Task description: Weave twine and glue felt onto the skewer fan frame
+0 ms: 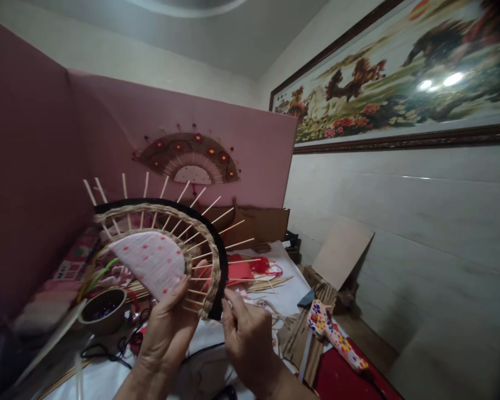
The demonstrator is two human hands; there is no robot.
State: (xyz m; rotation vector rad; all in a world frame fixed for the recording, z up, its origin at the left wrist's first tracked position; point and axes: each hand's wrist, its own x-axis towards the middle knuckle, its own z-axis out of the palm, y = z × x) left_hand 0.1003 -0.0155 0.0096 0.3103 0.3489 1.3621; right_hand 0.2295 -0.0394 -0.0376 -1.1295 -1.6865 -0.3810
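A half-round fan frame is held up over the table, with thin wooden sticks fanning out, woven cord bands, a black band (191,214) near the outer side and a pale cloth centre (152,261) with pink dots. My left hand (166,319) grips the fan at its lower part, thumb on the cloth and fingers behind. At the lower right end of the black band, my right hand (245,328) is closed with its fingertips pinched on the band's edge.
A finished fan (191,145) hangs on the pink board. A bowl (102,311) of dark beads stands at left. Red material (239,270) and loose sticks lie behind the hands. A flower-patterned glue gun (335,336) rests on cardboard at right.
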